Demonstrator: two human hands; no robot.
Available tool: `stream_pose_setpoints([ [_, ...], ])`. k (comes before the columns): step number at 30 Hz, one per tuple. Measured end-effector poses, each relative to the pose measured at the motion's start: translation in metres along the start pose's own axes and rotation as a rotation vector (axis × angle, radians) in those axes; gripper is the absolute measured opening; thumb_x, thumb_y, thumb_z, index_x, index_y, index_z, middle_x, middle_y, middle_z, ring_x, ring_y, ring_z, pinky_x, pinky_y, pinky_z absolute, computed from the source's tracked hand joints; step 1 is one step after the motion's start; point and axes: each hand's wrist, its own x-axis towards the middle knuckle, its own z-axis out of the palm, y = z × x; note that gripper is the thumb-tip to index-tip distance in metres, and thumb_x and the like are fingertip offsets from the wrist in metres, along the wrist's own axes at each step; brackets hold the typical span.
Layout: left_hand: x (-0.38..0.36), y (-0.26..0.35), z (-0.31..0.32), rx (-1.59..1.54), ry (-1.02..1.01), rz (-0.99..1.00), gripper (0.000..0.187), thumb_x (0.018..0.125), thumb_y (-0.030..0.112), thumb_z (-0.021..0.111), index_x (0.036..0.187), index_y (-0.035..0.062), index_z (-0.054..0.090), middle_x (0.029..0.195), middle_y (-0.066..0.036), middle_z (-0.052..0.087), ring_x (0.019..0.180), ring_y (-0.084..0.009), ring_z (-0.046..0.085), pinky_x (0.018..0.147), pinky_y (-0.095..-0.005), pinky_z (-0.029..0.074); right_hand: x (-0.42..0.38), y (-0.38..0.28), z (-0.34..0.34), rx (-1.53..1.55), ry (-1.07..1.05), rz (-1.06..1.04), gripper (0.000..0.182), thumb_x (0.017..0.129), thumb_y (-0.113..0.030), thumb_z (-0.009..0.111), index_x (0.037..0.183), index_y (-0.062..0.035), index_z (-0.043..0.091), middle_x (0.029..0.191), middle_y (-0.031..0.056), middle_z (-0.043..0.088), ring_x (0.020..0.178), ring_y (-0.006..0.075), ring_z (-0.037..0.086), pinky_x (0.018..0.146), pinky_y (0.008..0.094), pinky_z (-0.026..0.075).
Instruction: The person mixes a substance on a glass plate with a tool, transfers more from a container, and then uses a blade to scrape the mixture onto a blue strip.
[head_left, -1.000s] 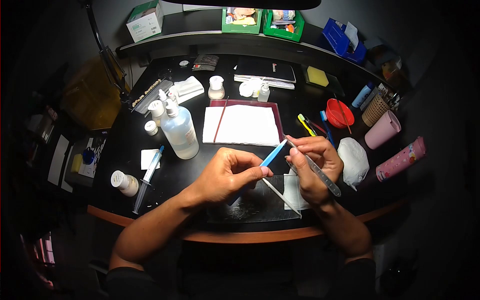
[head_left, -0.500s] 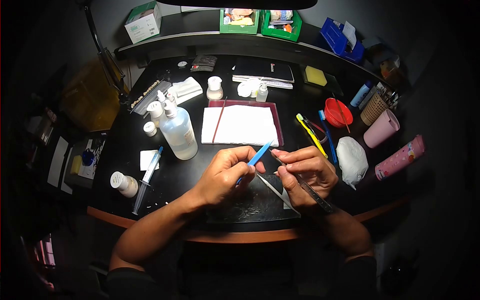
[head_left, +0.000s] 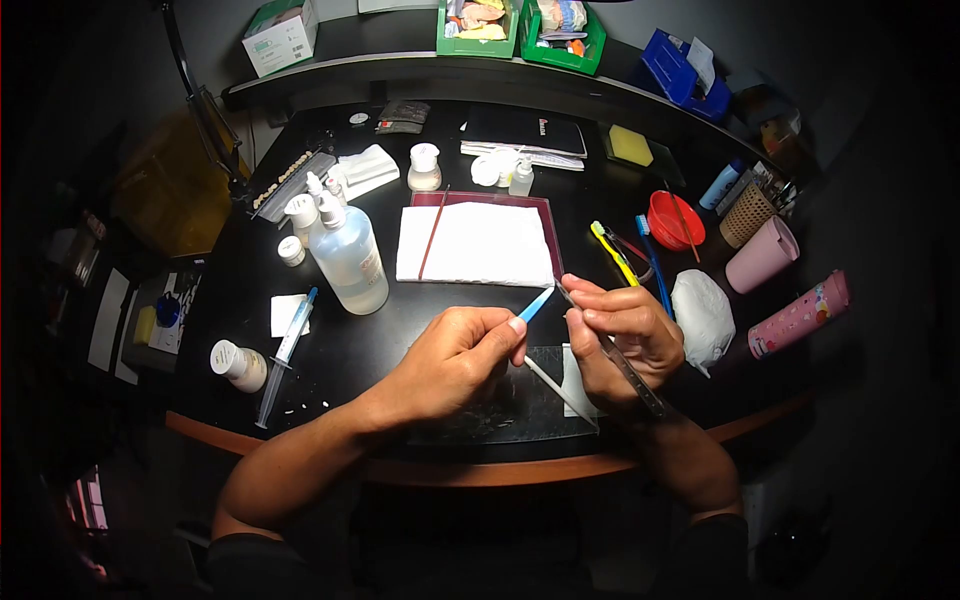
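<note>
My left hand (head_left: 470, 360) is closed, thumb against the index finger, on a blue pointed tool (head_left: 537, 304) whose tapered end sticks out up and right. In my right hand (head_left: 630, 340), a dark, slender pen-like tool (head_left: 628, 372) is gripped like a pencil. Its tip comes up close to the tip of the blue one, just below the white paper towel pad (head_left: 475, 245). A thin white stick (head_left: 562, 390) lies slanting beneath the hands over a clear sheet (head_left: 480, 415), beside a small pale piece (head_left: 575, 385) partly hidden by my right hand.
To the left stand a large pump bottle (head_left: 350, 262), a syringe (head_left: 288, 357) and a small jar (head_left: 237, 365). On the right lie toothbrushes (head_left: 613, 252), a red bowl (head_left: 672, 225), a white bag (head_left: 702, 318) and pink cups (head_left: 762, 255). A thin brush (head_left: 434, 235) rests across the pad.
The blue tool has slid or turned within my left hand, showing a shorter length. My right hand has shifted slightly up and right with the pen-like tool.
</note>
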Motion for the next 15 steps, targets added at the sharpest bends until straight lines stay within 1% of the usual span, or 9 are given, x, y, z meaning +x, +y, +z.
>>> stream_pose_setpoints([
  [3, -0.0024, 0.0041, -0.0009, -0.026, -0.015, -0.015, 0.038, 0.111, 0.029, 0.049, 0.083, 0.0056, 0.061, 0.059, 0.006, 0.048, 0.053, -0.0042, 0.044, 0.049, -0.0253, 0.032, 0.0014, -0.0051, 0.0005, -0.005, -0.103, -0.059, 0.018, 0.081, 0.015, 0.076, 0.092, 0.0026, 0.068, 0.092, 0.0189, 0.073, 0.097, 0.0336, 0.078, 0.090, 0.0428, 0.066],
  [6, -0.0009, 0.0006, -0.0020, -0.066, -0.014, -0.038, 0.038, 0.111, 0.029, 0.049, 0.083, 0.0061, 0.061, 0.060, 0.006, 0.048, 0.052, -0.0043, 0.043, 0.049, -0.0253, 0.032, 0.0014, -0.0011, 0.0004, -0.038, -0.070, -0.039, 0.018, 0.080, 0.015, 0.076, 0.090, 0.0022, 0.068, 0.092, 0.0187, 0.073, 0.096, 0.0338, 0.078, 0.088, 0.0427, 0.067],
  [8, -0.0013, 0.0021, 0.0009, -0.066, -0.013, -0.033, 0.038, 0.112, 0.032, 0.050, 0.084, 0.0070, 0.060, 0.060, 0.008, 0.044, 0.052, -0.0032, 0.040, 0.049, -0.0234, 0.029, 0.0020, 0.0013, 0.0000, -0.052, -0.026, -0.055, 0.019, 0.080, 0.015, 0.077, 0.090, 0.0020, 0.069, 0.091, 0.0187, 0.073, 0.095, 0.0340, 0.078, 0.088, 0.0424, 0.067],
  [9, -0.0017, 0.0034, 0.0013, -0.064, -0.011, -0.029, 0.039, 0.112, 0.033, 0.050, 0.085, 0.0074, 0.059, 0.060, 0.009, 0.043, 0.052, -0.0026, 0.038, 0.048, -0.0224, 0.028, 0.0022, 0.0004, 0.0002, -0.037, -0.034, -0.055, 0.019, 0.079, 0.015, 0.077, 0.091, 0.0021, 0.069, 0.090, 0.0189, 0.073, 0.096, 0.0342, 0.078, 0.088, 0.0425, 0.066],
  [12, -0.0022, 0.0054, 0.0001, -0.009, 0.003, -0.011, 0.038, 0.112, 0.033, 0.050, 0.085, 0.0075, 0.060, 0.060, 0.009, 0.043, 0.052, -0.0025, 0.038, 0.048, -0.0224, 0.028, 0.0015, -0.0036, -0.0002, -0.022, -0.082, -0.062, 0.019, 0.079, 0.015, 0.077, 0.091, 0.0021, 0.069, 0.090, 0.0190, 0.073, 0.097, 0.0354, 0.078, 0.089, 0.0433, 0.066],
  [15, -0.0002, 0.0020, -0.0017, 0.015, 0.019, -0.008, 0.039, 0.110, 0.029, 0.050, 0.082, 0.0061, 0.063, 0.060, 0.006, 0.047, 0.055, -0.0047, 0.042, 0.051, -0.0267, 0.031, 0.0026, 0.0003, -0.0007, -0.061, -0.049, -0.047, 0.019, 0.079, 0.015, 0.076, 0.090, 0.0014, 0.068, 0.090, 0.0184, 0.073, 0.096, 0.0355, 0.078, 0.088, 0.0436, 0.066],
])
